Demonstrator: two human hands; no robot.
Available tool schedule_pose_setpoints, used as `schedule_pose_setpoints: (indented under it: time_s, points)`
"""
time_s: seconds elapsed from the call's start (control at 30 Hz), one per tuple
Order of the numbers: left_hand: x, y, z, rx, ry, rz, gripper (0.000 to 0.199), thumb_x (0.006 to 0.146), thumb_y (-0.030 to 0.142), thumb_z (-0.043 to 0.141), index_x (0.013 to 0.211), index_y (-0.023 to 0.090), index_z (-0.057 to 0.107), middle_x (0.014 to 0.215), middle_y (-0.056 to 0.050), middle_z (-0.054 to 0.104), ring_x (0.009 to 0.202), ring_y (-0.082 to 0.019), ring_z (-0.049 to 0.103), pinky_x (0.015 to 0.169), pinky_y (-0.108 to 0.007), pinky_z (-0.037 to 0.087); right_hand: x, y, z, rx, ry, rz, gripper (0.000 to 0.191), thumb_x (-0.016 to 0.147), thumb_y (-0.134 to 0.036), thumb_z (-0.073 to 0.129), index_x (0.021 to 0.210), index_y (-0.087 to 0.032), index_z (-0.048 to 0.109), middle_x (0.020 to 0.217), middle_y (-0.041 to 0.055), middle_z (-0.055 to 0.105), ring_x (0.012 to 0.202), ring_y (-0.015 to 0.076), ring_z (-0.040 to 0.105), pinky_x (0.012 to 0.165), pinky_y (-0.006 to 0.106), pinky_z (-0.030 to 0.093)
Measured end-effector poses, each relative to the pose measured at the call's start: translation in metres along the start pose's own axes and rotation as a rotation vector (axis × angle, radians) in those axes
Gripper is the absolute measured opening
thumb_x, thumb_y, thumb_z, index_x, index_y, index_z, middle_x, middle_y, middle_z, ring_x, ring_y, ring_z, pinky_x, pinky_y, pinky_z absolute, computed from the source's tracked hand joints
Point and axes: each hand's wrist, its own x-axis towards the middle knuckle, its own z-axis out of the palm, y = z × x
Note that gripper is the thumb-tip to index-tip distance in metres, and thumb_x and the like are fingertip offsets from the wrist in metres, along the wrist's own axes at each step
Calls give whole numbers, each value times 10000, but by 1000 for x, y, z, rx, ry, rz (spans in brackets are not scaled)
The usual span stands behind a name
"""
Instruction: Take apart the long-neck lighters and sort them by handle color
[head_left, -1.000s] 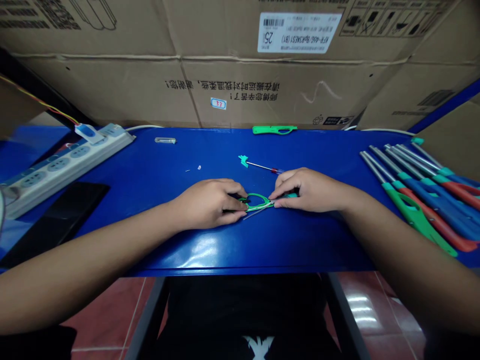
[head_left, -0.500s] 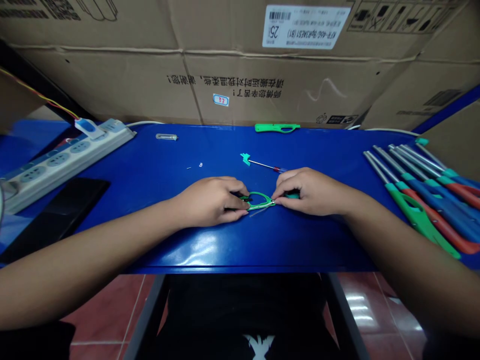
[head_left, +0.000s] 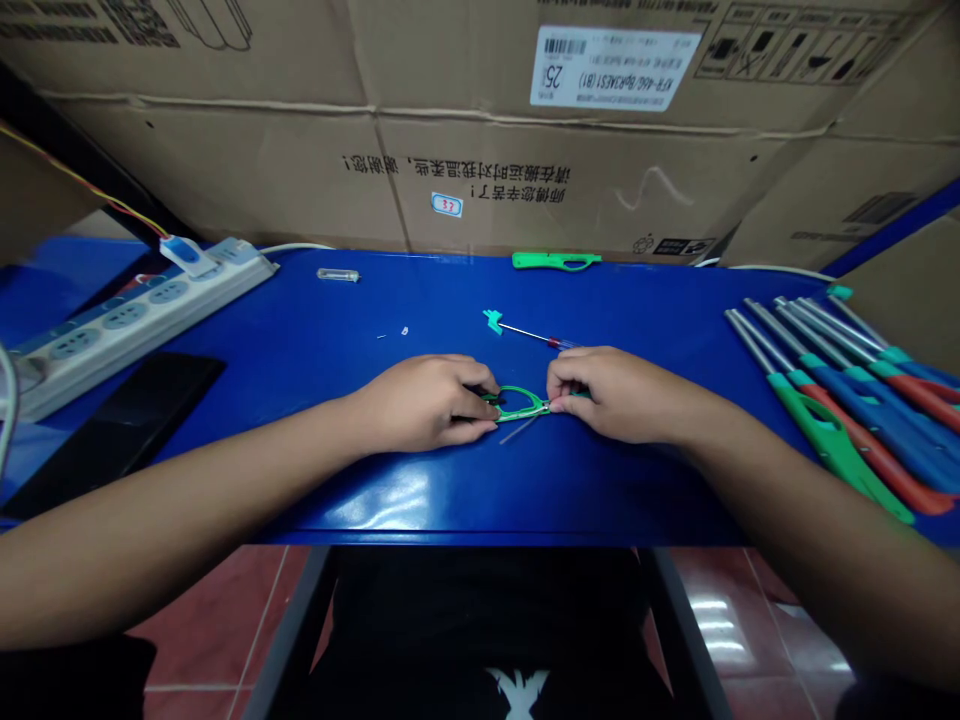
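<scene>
I'm watching left hand [head_left: 420, 403] and right hand [head_left: 619, 395] curling nearly closed, fingertips pinching green plastic looped handle piece [head_left: 517, 407] from opposite ends, keeping it steady between them, over front middle of glossy blue tabletop [head_left: 585, 495].

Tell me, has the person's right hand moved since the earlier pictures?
Yes, slightly: the right hand now sits farther from the green lighter casing.
</scene>
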Motion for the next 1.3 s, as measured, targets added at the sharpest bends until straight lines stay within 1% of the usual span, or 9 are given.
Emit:
schedule_pose_setpoints:
  time_s: [0.1,0.23,0.4,0.53,0.6,0.73,0.93,1.17,1.3]
  points:
    - [0,-1,-1,0,-8,-5,227,974,314,594,1019,230,799,1125,-82,733,965,-198,696,864,-329,565,-1,1,-1,-16,7,-79,72,902,-170,602,841,-199,626,926,48,682,863,184,593,769,299,421]
    - [-1,-2,-2,11,-10,1,236,977,318,588,1020,224,800,1121,-86,734,957,-203,698,847,-335,573,-5,8,-10,17,37,-185,64,901,-236,638,861,-209,680,922,35,722,867,185,638,810,312,446]
    - [-2,-3,-3,26,-9,9,250,984,334,580,1048,221,794,1147,-90,737,987,-206,705,865,-327,571,-8,14,-19,14,152,-197,179,940,-297,605,936,-232,772,971,41,764,924,197,682,862,332,480]
    - [-2,-5,-2,36,-4,6,236,980,313,586,1062,231,792,1163,-91,737,1017,-208,702,886,-326,565,-5,13,-13,-14,100,-247,167,917,-251,624,928,-248,791,974,25,778,949,199,693,943,348,465]
    - [-2,-5,-2,30,0,5,219,969,295,601,1055,236,793,1156,-91,739,1015,-207,702,882,-326,567,-4,11,-9,-1,75,-232,157,901,-228,633,897,-247,789,944,21,773,906,192,693,945,345,467]
    - [-2,-6,-2,25,11,18,208,957,281,614,1039,225,797,1140,-94,741,990,-205,706,866,-319,571,-2,7,-3,23,68,-148,140,887,-206,634,844,-224,766,912,29,750,830,177,671,848,320,486]
    - [-3,-6,-3,62,-11,11,230,971,299,598,1074,223,789,1176,-89,738,1019,-208,702,892,-327,571,-4,4,-9,-29,43,-150,130,900,-235,635,905,-217,764,974,49,758,923,206,671,868,337,468]
    - [-2,-2,-9,81,45,0,340,981,349,573,1260,200,700,1176,-98,754,1042,-217,716,902,-359,586,-7,15,-20,12,239,-56,229,933,-365,592,870,-197,736,906,59,739,792,174,653,741,298,465]
    - [-10,-9,-36,98,151,-183,355,968,357,531,1219,175,703,1135,-84,764,1006,-219,721,895,-355,571,-4,24,-19,15,302,-29,238,921,-381,588,883,-199,737,863,49,734,738,164,636,667,281,445]
